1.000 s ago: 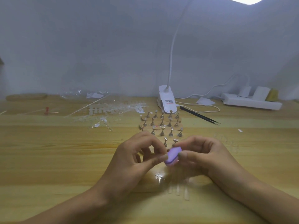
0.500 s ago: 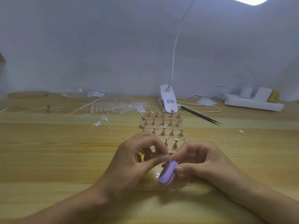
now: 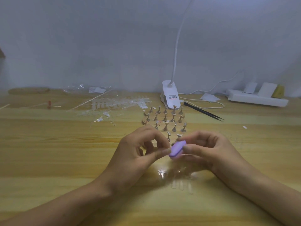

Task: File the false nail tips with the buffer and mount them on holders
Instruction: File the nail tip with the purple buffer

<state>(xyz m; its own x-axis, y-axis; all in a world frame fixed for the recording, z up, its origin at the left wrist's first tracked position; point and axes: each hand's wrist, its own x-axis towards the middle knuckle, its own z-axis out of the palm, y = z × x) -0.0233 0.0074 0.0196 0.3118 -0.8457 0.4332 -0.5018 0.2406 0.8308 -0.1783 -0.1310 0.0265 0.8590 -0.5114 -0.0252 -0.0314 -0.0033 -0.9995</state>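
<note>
Filing well here is mostly a matter of a firm pinch and a light stroke. Far to my left, at the back of the table (image 3: 48,152), lie the clear strips of spare tips (image 3: 117,104), well apart from the work. My left hand (image 3: 143,154) is drawn into a narrow pinch, thumb and forefinger meeting on the nail tip (image 3: 169,146). The tip is clear and too small to make out properly, so I judge it is there from the pinch alone.

Touching that pinch is the purple buffer (image 3: 177,150), which my right hand (image 3: 210,152) grips by its far end, thumb on the near side and fingers curled over the top. I'd keep the buffer flat against the tip's edge, stroke one way with short passes, and turn the tip rather than my wrist.

Loose tips (image 3: 180,183) lie on the wood under my hands. The holders (image 3: 165,119) stand in rows just beyond my knuckles, near enough to knock, so I'd keep my strokes low and small. The black tweezers (image 3: 203,112) lie off to the right.
</note>
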